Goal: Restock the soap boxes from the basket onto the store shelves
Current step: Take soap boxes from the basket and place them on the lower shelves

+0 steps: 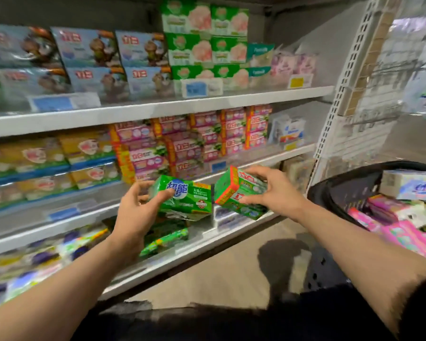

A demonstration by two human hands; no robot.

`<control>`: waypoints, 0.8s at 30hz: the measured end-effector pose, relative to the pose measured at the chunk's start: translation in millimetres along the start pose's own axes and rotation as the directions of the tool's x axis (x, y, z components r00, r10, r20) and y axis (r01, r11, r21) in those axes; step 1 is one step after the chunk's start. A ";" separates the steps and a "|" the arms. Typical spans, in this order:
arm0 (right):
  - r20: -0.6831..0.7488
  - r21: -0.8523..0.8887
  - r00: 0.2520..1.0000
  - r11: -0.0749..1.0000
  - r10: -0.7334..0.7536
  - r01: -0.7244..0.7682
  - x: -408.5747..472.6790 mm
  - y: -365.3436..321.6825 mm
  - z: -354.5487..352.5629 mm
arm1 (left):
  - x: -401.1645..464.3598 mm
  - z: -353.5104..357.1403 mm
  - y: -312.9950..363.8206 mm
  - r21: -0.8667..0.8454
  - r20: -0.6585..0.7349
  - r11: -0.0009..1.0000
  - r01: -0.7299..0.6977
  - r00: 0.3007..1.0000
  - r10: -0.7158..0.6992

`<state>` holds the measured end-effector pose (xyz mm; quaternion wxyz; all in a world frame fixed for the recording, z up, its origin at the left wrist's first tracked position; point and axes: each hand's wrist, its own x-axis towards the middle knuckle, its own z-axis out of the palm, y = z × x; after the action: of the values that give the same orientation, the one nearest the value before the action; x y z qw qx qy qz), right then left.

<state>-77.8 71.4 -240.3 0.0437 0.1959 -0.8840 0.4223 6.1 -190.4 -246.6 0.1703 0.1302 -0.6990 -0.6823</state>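
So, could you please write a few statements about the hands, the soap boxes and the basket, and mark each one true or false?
1. The left hand holds a green soap box. True.
2. The right hand is empty. False: it grips a green box with a red edge.
3. The black basket is at the person's right side and has boxes inside. True.
4. Both held boxes already lie on a shelf. False: they are held in the air in front of the shelves.
5. The top shelf carries green and white boxes. True.
6. The basket contains only green boxes. False: pink boxes and a white and blue box are visible there.
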 end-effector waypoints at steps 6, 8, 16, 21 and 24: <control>0.210 -0.101 0.977 0.995 0.038 -0.017 36.5 33.9 99.7 | 14.4 -43.2 -76.2 0.094 -0.018 0.983 0.158 0.987 -0.157; 0.254 -0.144 0.966 0.989 0.054 -0.017 43.6 45.2 122.4 | 17.3 -51.4 -106.9 0.107 -0.025 0.978 0.178 0.984 -0.177; 0.303 -0.181 0.952 0.984 0.054 0.002 61.3 81.2 191.5 | 16.6 -59.5 -200.7 -0.153 -0.179 0.922 0.355 0.908 -0.379; 0.264 -0.267 0.964 0.960 -0.013 0.086 77.6 97.7 210.3 | 26.7 -59.4 -221.6 -0.268 -0.169 0.886 0.380 0.886 -0.431; 0.258 -0.435 0.963 0.882 -0.073 0.183 86.2 103.2 209.2 | 32.5 -57.6 -229.2 -0.306 -0.140 0.873 0.380 0.889 -0.436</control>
<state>-178.2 -56.5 -428.4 0.0120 0.2870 -0.9420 0.1738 -11.1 -264.4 -472.9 0.1089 0.3204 -0.5343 -0.7746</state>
